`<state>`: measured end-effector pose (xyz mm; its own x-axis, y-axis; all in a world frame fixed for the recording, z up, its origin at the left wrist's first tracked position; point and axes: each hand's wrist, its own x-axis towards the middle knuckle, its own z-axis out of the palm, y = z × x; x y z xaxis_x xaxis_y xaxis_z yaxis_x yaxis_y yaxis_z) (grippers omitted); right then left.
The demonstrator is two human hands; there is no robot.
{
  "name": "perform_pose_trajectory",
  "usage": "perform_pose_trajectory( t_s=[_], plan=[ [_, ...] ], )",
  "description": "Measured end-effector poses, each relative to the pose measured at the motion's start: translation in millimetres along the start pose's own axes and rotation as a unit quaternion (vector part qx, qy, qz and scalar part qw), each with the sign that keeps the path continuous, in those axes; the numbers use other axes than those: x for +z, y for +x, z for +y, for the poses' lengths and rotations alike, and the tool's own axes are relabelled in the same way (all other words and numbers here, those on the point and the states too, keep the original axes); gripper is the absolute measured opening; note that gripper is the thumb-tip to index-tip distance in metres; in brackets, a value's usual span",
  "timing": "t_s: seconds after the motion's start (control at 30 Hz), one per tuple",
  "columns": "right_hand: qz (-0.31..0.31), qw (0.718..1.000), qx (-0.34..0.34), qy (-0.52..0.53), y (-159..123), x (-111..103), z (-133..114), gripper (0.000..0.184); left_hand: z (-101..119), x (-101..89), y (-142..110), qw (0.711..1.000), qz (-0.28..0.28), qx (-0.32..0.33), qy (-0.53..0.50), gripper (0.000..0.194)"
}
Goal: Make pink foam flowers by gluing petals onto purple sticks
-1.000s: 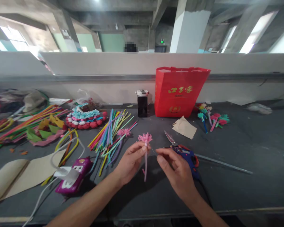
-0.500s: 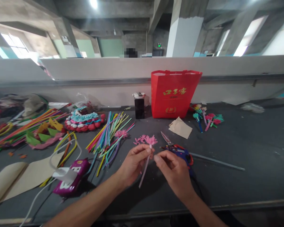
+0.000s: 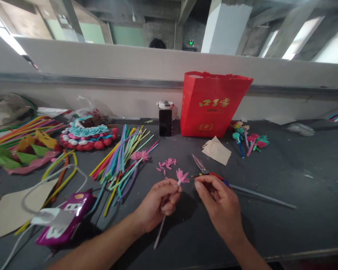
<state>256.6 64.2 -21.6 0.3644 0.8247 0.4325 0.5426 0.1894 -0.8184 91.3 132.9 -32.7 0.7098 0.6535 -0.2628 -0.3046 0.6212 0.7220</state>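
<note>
My left hand [image 3: 162, 200] is closed around the pale stem of a pink flower [image 3: 181, 177], its petals fanned out above the thumb. To its right, my right hand [image 3: 221, 202] has thumb and forefinger pinched together; anything between them is too small to make out. Behind the right hand lies a blue and red glue gun [image 3: 218, 177], mostly hidden, with a long clear glue stick [image 3: 266, 195] out of its back. Scissors [image 3: 199, 164] lie beside the gun's nozzle. Loose pink petals [image 3: 167, 164] are scattered beyond my left hand.
Coloured pipe-cleaner-like stems [image 3: 124, 157] lie left, with pink blossoms [image 3: 140, 155] on them. A purple power strip [image 3: 66, 219] with white cables sits front left. Behind stand a bottle [image 3: 165, 122] and red bag [image 3: 214, 105]; finished flowers [image 3: 252, 140] and brown paper [image 3: 216, 150] lie right.
The view has tilted down and shifted. My left hand's flower has tipped toward the right, and my hands are a little farther apart. My right hand now covers more of the glue gun.
</note>
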Motion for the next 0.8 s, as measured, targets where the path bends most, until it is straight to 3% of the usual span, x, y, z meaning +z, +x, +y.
perform_pose_trajectory(
  t_s=[0.23,0.4,0.5,0.6,0.7,0.8],
  plan=[
    [-0.017,0.999,-0.022,-0.043,0,3,1,0.014,1,-1.9,-1,0.999,-0.011,-0.025,-0.023,0.010],
    [0.026,0.985,-0.031,-0.168,6,-27,10,0.024,2,-5.9,0,0.999,-0.006,-0.003,-0.035,0.016],
    [-0.028,0.969,0.025,-0.242,5,-53,31,0.038,4,-7.6,1,0.998,-0.001,0.029,-0.055,0.016],
    [-0.067,0.940,0.134,-0.305,-2,-72,56,0.044,4,-8.0,1,0.996,-0.007,0.041,-0.079,0.017],
    [-0.095,0.919,0.218,-0.316,-9,-79,73,0.048,3,-7.4,1,0.995,-0.018,0.039,-0.095,0.017],
    [-0.111,0.922,0.237,-0.285,-13,-78,80,0.053,2,-6.9,1,0.995,-0.021,0.037,-0.094,0.017]
  ],
)
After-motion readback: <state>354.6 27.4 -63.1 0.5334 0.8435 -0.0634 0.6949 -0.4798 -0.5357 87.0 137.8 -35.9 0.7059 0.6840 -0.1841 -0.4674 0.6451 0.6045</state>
